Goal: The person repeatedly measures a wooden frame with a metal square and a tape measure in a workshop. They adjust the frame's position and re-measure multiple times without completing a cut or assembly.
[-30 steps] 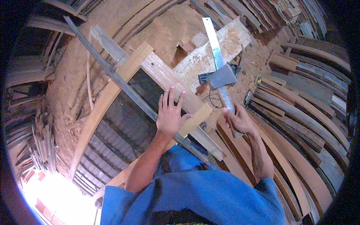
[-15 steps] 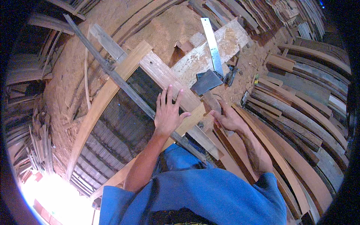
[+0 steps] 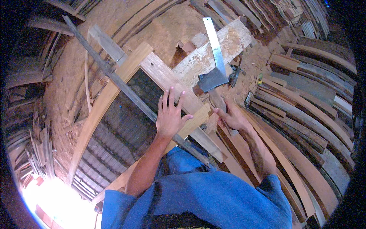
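Observation:
My left hand (image 3: 171, 116) lies with fingers spread on the end rail (image 3: 167, 78) of a wooden frame (image 3: 103, 101) that surrounds a dark, glossy panel (image 3: 122, 118) reflecting roof lines. In my right hand (image 3: 232, 117) is the wooden handle (image 3: 217, 100) of a hatchet, gripped just beyond the frame's corner. The hatchet's broad dark metal head (image 3: 211, 80) is in the air at the far end of the handle, apart from the frame. Behind it, a long shiny metal strip (image 3: 213, 42) rests on a whitish, worn plank (image 3: 232, 36); its lower end is hidden by the head.
A narrow grey batten (image 3: 133, 101) crosses the frame diagonally. Another board (image 3: 108, 44) sticks out beyond the frame's far side. Stacked planks (image 3: 301, 107) fill the right. Sawdust (image 3: 160, 30) covers the ground ahead, and bright light enters at lower left.
The hatchet head has turned and shifted slightly up and to the right, with my right hand moving a little along with it. My left hand stays nearly in place on the frame.

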Action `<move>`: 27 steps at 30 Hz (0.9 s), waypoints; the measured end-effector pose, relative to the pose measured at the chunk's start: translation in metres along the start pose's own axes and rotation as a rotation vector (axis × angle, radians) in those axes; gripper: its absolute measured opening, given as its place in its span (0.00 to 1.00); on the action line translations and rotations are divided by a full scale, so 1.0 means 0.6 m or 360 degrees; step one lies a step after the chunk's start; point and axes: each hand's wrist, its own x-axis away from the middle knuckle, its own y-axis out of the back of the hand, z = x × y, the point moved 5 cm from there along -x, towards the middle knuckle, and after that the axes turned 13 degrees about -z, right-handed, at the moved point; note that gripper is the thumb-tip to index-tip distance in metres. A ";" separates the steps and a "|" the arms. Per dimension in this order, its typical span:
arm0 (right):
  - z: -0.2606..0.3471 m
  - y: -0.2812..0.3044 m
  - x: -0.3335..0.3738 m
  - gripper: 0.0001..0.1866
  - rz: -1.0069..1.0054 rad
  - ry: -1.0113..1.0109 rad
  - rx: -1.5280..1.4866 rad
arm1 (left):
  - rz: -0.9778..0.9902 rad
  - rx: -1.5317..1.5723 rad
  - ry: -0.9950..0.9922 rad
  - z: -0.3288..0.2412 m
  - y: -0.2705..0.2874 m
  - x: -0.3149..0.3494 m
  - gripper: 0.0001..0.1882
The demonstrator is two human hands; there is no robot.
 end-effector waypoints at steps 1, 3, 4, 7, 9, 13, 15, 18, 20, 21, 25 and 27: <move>0.003 0.002 -0.001 0.28 -0.0003 -0.0006 0.0085 | 0.0021 0.0006 0.0014 0.001 -0.001 0.001 0.53; 0.002 0.008 -0.001 0.33 -0.0039 -0.0098 0.0330 | 0.0017 0.0039 0.0021 -0.001 -0.001 0.000 0.53; 0.006 0.000 0.002 0.32 0.0042 -0.0042 0.0373 | 0.0027 0.0034 0.0020 -0.002 -0.001 0.000 0.53; 0.013 -0.014 0.012 0.31 0.0098 0.0137 0.0356 | 0.0047 0.0021 0.0012 -0.004 0.000 -0.003 0.52; 0.002 -0.014 0.013 0.30 0.0114 0.0020 0.0244 | 0.0055 0.0025 0.0016 -0.004 0.001 -0.003 0.52; -0.012 -0.002 0.003 0.28 0.0036 -0.0072 0.0051 | 0.0028 0.0006 0.0004 -0.003 0.003 0.002 0.52; -0.012 0.016 -0.005 0.24 -0.0064 -0.0033 -0.0016 | -0.0005 0.0014 -0.0004 -0.003 0.000 0.002 0.52; -0.015 0.032 -0.010 0.28 -0.0124 -0.0052 0.0012 | -0.0057 0.0029 -0.0015 -0.002 -0.002 0.001 0.50; -0.016 0.038 -0.010 0.31 -0.0141 -0.0049 0.0039 | -0.0036 0.0013 0.0002 0.001 -0.004 0.000 0.47; -0.017 0.037 -0.009 0.31 -0.0151 -0.0021 0.0043 | -0.0045 0.0021 0.0011 0.003 -0.004 -0.001 0.45; -0.024 0.014 -0.002 0.32 -0.0055 -0.0063 0.0117 | -0.0037 0.0048 0.0042 0.006 -0.005 0.000 0.42; -0.001 -0.006 0.009 0.23 -0.0088 0.0419 0.0240 | -0.0067 0.0042 0.0031 0.006 -0.004 0.002 0.41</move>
